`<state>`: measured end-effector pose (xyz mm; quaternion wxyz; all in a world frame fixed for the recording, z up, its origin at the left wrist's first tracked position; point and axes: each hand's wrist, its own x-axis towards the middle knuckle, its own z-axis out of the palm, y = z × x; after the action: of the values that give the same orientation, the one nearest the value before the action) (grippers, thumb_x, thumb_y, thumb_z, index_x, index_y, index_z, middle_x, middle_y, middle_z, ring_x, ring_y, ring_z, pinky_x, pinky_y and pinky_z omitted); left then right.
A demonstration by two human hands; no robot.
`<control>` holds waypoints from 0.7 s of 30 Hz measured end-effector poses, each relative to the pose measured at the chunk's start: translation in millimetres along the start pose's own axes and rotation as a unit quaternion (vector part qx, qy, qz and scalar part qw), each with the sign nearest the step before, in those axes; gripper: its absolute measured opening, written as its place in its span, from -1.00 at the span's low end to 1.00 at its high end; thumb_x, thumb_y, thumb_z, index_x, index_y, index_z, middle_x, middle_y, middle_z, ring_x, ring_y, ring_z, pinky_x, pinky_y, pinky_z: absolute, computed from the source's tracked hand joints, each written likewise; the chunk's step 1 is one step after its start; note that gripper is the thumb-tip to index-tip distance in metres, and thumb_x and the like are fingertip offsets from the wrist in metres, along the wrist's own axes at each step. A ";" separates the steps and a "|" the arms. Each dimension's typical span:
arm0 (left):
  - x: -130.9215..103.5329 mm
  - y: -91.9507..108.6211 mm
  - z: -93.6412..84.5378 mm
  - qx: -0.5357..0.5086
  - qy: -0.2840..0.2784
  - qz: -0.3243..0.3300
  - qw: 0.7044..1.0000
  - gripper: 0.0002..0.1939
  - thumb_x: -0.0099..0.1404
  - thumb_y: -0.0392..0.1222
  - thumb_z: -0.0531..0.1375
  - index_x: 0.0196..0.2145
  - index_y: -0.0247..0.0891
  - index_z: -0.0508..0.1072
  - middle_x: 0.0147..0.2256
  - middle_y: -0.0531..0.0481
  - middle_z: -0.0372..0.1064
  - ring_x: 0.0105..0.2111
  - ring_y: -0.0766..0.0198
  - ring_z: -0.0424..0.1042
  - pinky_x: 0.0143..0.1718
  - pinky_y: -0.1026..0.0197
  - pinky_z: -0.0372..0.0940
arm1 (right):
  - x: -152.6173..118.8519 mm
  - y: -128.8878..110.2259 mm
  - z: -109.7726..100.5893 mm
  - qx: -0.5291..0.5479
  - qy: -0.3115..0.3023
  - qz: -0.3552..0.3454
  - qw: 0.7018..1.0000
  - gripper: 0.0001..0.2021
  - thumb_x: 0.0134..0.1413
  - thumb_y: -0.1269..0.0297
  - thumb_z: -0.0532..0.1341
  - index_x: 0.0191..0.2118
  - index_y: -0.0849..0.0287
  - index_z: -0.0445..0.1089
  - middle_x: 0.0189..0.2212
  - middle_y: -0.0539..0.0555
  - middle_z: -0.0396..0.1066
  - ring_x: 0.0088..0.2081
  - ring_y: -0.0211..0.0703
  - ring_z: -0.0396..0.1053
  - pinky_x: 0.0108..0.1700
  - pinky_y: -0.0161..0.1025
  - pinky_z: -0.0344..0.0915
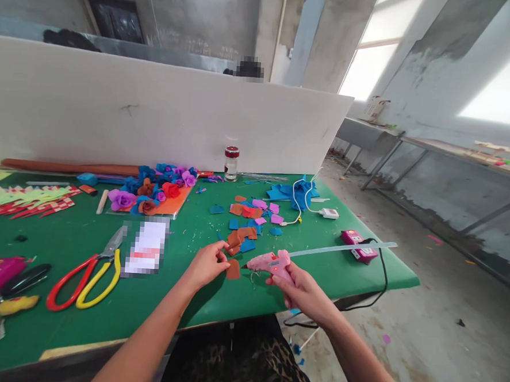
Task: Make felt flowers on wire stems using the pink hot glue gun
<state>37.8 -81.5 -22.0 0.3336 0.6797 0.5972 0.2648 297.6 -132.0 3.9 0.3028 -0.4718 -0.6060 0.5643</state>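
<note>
My right hand [295,283] is wrapped round the handle of a pink glue gun [272,264], its nozzle pointing left. A long clear glue stick [342,249] sticks out of the gun's back. My left hand [209,263] pinches the edge of a brown petal piece [233,269], which lies just left of the nozzle. Beyond my left fingers are more brown pieces [246,234] and blue pieces [247,246]. Further back, pink pieces [260,204] are scattered on the green table [187,302].
Red-and-yellow scissors [98,271] lie at left, near paper flowers [147,190]. A lidded jar [231,163] stands by the white partition [156,116]. At right are a white cable with plug [329,213] and a magenta box [359,246] with a black cord.
</note>
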 end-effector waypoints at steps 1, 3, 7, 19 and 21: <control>-0.5 0.0 0.2 0.010 0.003 0.004 1.000 -0.72 0.02 -0.24 0.17 -0.24 -0.20 0.45 -0.54 0.14 0.39 -0.55 0.34 0.30 -0.51 0.30 0.06 | -0.2 -1.4 2.2 -0.018 0.004 -0.005 1.000 -0.57 0.13 -0.02 0.16 0.00 0.17 0.24 -0.24 0.08 0.49 -0.65 -0.39 0.21 -0.62 -0.39 0.15; -1.6 0.4 0.6 0.022 0.006 0.006 1.000 -0.71 0.02 -0.25 0.16 -0.24 -0.19 0.46 -0.54 0.15 0.40 -0.55 0.34 0.29 -0.51 0.29 0.05 | -0.7 -3.9 5.8 -0.050 0.013 -0.011 0.999 -0.61 0.16 0.02 0.13 0.00 0.16 0.24 -0.24 0.08 0.49 -0.64 -0.37 0.22 -0.61 -0.38 0.16; -3.9 3.2 1.9 0.034 0.005 -0.010 0.999 -0.69 0.02 -0.26 0.16 -0.22 -0.18 0.46 -0.52 0.13 0.43 -0.53 0.31 0.33 -0.50 0.28 0.05 | -2.7 -6.0 10.2 -0.102 0.020 -0.028 0.994 -0.61 0.19 0.06 0.10 0.06 0.14 0.24 -0.27 0.08 0.49 -0.62 -0.31 0.24 -0.58 -0.35 0.17; -5.3 7.4 4.7 0.028 0.010 -0.034 0.999 -0.66 0.01 -0.30 0.18 -0.19 -0.19 0.44 -0.54 0.13 0.45 -0.52 0.29 0.37 -0.51 0.28 0.06 | -9.0 -20.6 15.4 -0.197 0.028 -0.095 0.975 -0.64 0.24 0.10 0.04 0.05 0.13 0.33 -0.31 0.08 0.47 -0.28 -0.08 0.43 -0.21 -0.24 0.31; -5.5 7.8 4.8 0.031 0.010 -0.033 0.999 -0.66 0.01 -0.30 0.17 -0.19 -0.19 0.44 -0.53 0.12 0.45 -0.52 0.29 0.37 -0.51 0.28 0.05 | -9.9 -19.6 14.8 -0.196 0.009 -0.079 0.977 -0.64 0.25 0.07 0.03 0.02 0.15 0.32 -0.45 0.04 0.46 -0.42 -0.12 0.41 -0.30 -0.26 0.30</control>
<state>45.6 -88.1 -18.9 0.3148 0.6669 0.6305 0.2421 283.5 -145.3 21.8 0.2533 -0.4779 -0.7373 0.4049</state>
